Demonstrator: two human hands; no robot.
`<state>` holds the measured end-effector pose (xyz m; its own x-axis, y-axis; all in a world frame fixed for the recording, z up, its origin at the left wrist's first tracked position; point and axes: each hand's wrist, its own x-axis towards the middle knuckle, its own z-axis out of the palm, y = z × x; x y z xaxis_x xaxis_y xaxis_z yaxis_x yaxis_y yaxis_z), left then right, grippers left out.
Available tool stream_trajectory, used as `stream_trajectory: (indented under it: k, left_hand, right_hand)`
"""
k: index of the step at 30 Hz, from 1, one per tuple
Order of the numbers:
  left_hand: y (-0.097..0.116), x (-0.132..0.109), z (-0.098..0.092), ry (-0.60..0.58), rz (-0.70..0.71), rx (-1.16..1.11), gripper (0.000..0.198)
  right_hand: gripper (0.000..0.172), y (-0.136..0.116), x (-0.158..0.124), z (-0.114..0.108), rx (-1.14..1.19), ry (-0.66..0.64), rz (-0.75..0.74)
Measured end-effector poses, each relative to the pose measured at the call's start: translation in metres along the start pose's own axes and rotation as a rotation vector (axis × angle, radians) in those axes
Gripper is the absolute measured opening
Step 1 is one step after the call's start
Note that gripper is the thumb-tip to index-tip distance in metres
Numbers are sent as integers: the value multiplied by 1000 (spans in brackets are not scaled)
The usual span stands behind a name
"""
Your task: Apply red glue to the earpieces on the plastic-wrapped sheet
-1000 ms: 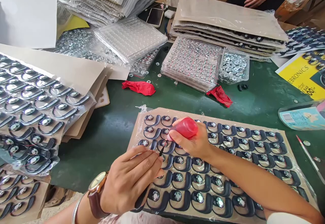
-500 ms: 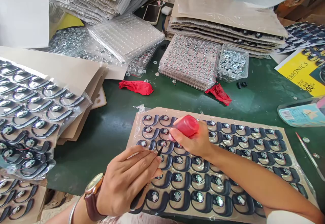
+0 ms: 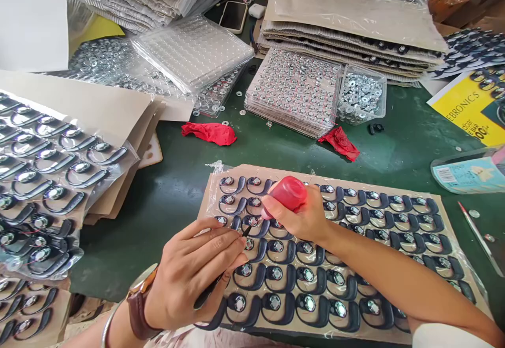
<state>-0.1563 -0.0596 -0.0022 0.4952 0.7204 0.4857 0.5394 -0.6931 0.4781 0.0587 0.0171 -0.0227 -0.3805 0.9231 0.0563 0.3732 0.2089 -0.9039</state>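
"EBRONICS" is printed in black on the yellow box [image 3: 471,110] at the right edge; beneath it, cut-off digits "00" can be read.

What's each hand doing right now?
Left hand: closed on a thin dark tool.
Right hand: closed on a red bottle.

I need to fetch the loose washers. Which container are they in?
Start at the stack of cardboard sheets at the far side of the green table. Just in front sits a small clear tub. Unlike the flat blister trays beside it, it holds a loose heap.
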Motion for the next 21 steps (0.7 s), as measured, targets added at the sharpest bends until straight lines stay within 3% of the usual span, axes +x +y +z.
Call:
stream_trajectory:
  k: [10, 21]
  left_hand:
    - [-6, 8, -3, 32, -100, -118, 25]
    - [-20, 11, -3, 70, -255, -224, 18]
  right_hand:
    - [27, 4, -3, 3, 67, -38, 23]
    - [26, 3, -1, 6, 125, -53, -65]
